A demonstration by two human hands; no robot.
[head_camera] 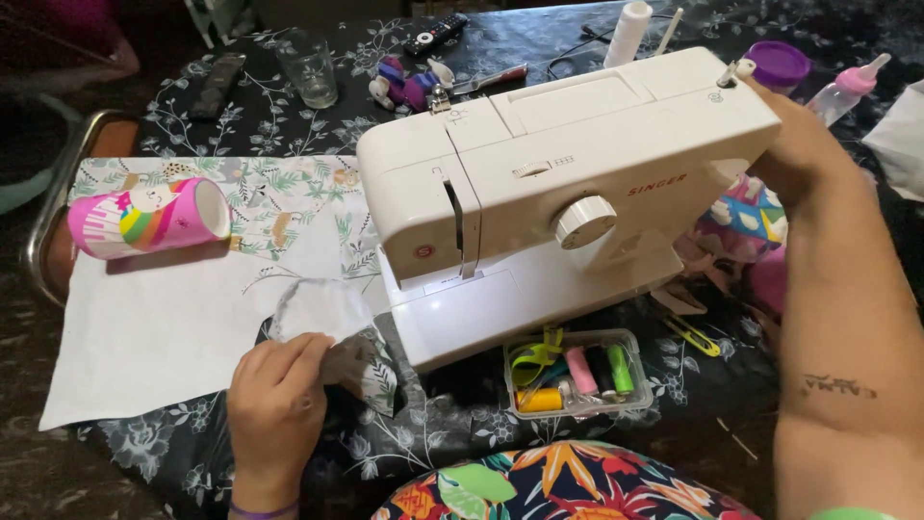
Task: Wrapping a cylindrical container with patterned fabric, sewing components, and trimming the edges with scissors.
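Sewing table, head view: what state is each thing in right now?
Sewing machine: upright, work light on.
Pink cup: lying on its side.
Drinking glass: upright, looks empty.
Thread box: open, spools inside.
Left hand: pinching fabric piece.
Right hand: at the machine's right end.

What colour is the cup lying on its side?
Mostly pink cup with rainbow stripes and a white inside, seen in the head view.

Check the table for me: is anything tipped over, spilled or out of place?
The pink cup lies on its side on the white fabric, left of the sewing machine. Nothing appears spilled. The thread box sits open but tidy.
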